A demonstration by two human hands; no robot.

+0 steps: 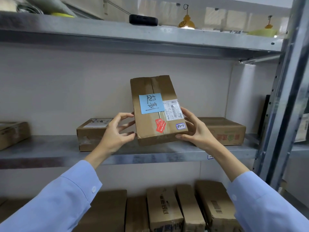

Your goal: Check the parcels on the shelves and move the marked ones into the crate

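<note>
My left hand (115, 131) and right hand (195, 129), fingers (186, 113) curled, clasp the parcel (155, 124) tilted above the shelf's (50, 148) front edge, note (151, 103) facing me for checking.

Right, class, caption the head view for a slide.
Left hand and right hand hold a parcel bearing a blue note at the shelf.
</note>
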